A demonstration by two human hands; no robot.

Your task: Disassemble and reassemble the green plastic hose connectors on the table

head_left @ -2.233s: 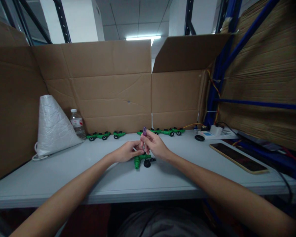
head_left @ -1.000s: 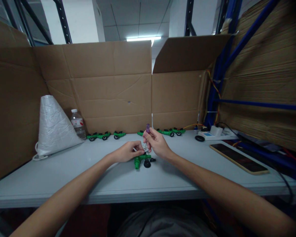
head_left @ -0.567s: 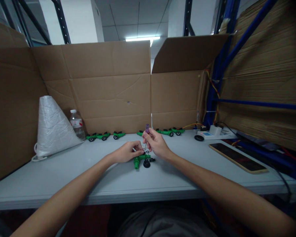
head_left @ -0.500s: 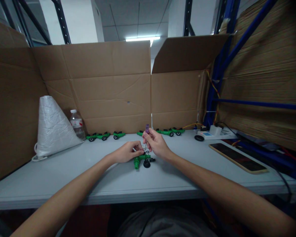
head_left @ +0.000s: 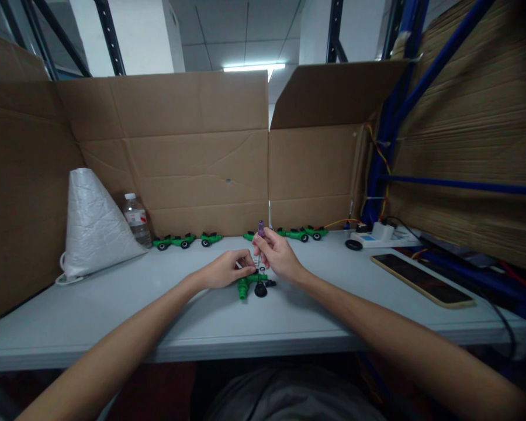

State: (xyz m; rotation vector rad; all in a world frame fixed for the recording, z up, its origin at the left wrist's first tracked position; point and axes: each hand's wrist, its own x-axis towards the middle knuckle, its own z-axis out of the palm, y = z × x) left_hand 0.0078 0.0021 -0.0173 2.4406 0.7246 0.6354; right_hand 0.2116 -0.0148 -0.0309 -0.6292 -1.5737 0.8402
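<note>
Pinching screwdriver (head_left: pixel 261 228) upright in right fingers (head_left: pixel 266 242), over car (head_left: pixel 244 287) on tabletop (head_left: pixel 210 324). With left fingers (head_left: pixel 244 271) curled at car's far edge; impossible to tell grip. At left rear, beside bag (head_left: pixel 94 234): capped bottle (head_left: pixel 135 218), contents indistinct.

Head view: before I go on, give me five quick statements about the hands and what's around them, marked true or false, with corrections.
1. The right hand holds a screwdriver. True.
2. The screwdriver's handle is yellow. False: it is purple.
3. The left hand is next to a green toy car. True.
4. The water bottle stands beside the silver bag. True.
5. The silver bag is to the right of both hands. False: it is to their left.
</note>
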